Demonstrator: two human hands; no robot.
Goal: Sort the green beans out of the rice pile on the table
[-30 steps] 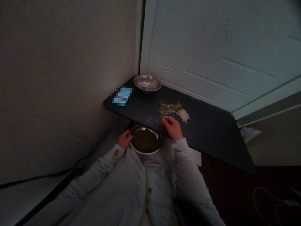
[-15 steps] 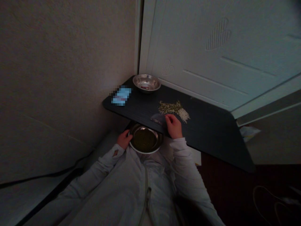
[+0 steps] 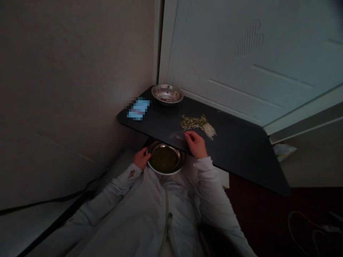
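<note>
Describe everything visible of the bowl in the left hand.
The bowl is round, apparently shiny metal, pale-rimmed and roughly upright. Dark greenish contents, too dim to identify, cover its bottom. The left hand grips its left rim; the table hides part of its far side. What supports it is hidden.

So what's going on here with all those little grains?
Someone's left hand grips the rim of a steel bowl with dark green contents, just below the near edge of a black tabletop. Their right hand holds a thin clear sheet near that edge. Loose green and white grains lie beyond it, and a second steel bowl stands farther back.
</note>
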